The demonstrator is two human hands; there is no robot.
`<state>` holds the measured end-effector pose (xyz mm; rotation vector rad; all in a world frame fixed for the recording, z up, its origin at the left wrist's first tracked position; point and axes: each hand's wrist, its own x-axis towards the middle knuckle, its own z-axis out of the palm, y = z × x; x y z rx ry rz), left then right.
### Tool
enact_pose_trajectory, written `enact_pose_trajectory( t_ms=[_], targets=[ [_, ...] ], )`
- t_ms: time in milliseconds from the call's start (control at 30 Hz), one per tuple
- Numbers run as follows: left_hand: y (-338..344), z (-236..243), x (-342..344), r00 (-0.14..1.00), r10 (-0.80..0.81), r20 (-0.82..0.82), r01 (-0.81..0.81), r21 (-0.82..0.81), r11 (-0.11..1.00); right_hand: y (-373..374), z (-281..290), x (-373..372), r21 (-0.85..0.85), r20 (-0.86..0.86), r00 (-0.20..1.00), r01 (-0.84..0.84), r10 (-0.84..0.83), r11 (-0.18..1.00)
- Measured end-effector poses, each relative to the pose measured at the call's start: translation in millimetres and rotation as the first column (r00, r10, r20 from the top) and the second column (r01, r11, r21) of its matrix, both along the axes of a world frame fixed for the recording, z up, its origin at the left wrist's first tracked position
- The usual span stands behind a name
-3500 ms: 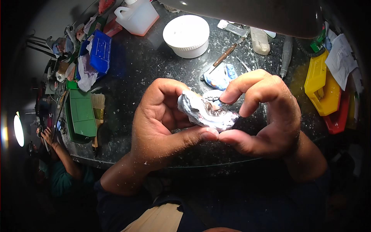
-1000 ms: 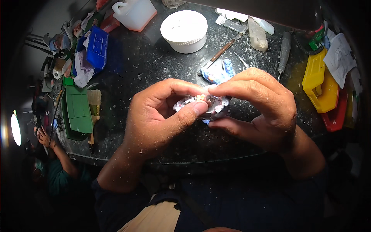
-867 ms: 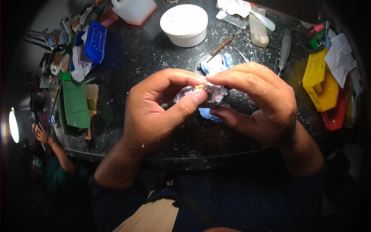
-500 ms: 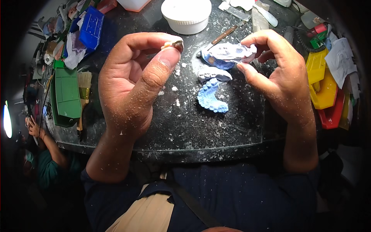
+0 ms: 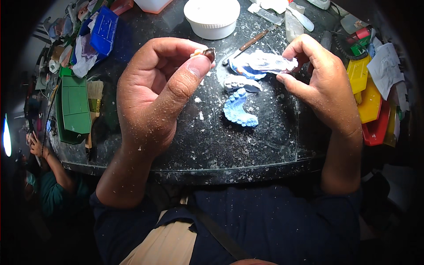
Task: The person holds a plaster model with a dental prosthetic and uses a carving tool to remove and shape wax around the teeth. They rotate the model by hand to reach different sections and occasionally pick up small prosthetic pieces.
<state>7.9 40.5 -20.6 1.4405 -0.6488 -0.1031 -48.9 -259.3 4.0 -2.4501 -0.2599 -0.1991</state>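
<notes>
My left hand (image 5: 154, 97) is raised left of centre, pinching a small piece (image 5: 210, 54), dark and shiny with a pale tooth-coloured part, between thumb and index finger. My right hand (image 5: 320, 88) grips the right end of a white plaster dental piece (image 5: 271, 62), which lies over a blue-and-white dental cast (image 5: 247, 72) at centre back. Just below these are a pale, narrow dental cast (image 5: 238, 84) and a blue horseshoe-shaped row of cast teeth (image 5: 242, 112), lying on the dark, dusty worktop (image 5: 203, 145).
A white round tub (image 5: 212, 17) and wooden-handled knife (image 5: 254, 39) are behind. A blue bin (image 5: 101, 31), green bin (image 5: 75, 110) and brush (image 5: 95, 97) line the left; yellow (image 5: 366, 106) and red (image 5: 375, 132) bins the right. A co-worker's hand (image 5: 37, 145) shows at far left.
My hands have parted from their joint hold on the white piece. The left lifted the small piece leftward; the right shifted the white piece back onto the blue cast. The blue teeth row is uncovered.
</notes>
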Motion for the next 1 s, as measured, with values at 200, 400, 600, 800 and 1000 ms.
enact_pose_trajectory(
  t_ms=[200,400,600,800,1000],
  targets=[
    [-1,0,-1,1.000,-0.006,0.004,0.006,0.006,1.000,-15,23,-12,-0.017,-0.089,0.996,-0.022,0.021,1.000],
    [-3,2,-4,1.000,-0.013,-0.019,0.013,0.026,1.000,-21,19,-10,-0.140,-0.121,0.991,-0.073,0.056,0.987],
    [-4,3,-6,1.000,-0.019,-0.021,0.020,0.039,0.999,-8,12,-8,-0.283,0.144,0.985,-0.050,0.094,0.958],
    [-4,5,-8,0.998,-0.019,-0.054,0.023,0.062,0.998,32,-10,-7,-0.395,0.239,0.928,-0.175,0.285,0.902],
    [-8,7,-10,0.999,-0.046,-0.023,0.049,0.148,0.988,32,-23,2,-0.392,0.322,0.911,-0.120,0.258,0.912]
  ],
)
